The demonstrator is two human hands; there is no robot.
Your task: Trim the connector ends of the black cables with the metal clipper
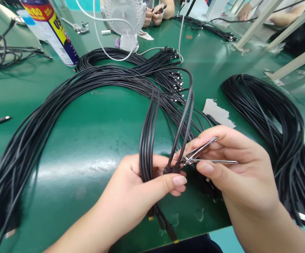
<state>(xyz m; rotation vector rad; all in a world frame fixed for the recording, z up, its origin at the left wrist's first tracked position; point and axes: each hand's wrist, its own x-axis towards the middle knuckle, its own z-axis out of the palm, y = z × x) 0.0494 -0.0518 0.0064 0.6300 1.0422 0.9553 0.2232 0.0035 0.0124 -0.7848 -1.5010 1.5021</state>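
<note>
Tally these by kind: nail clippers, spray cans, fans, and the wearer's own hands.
Nail clippers: 1
Spray can: 1
Fan: 1
Wearer's own hands: 2, left hand and right hand
Total: 5

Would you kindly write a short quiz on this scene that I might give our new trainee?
1. Open question: What does the right hand hold between its thumb and fingers?
2. True or false: From the wearer's view, the white fan stands to the left of the tall lettered can.
3. Fill in the blank: The left hand grips several ____.

Key: 1. Small metal clippers, with their levers spread apart. 2. False; the white fan stands to the right of the can. 3. Black cables.
</note>
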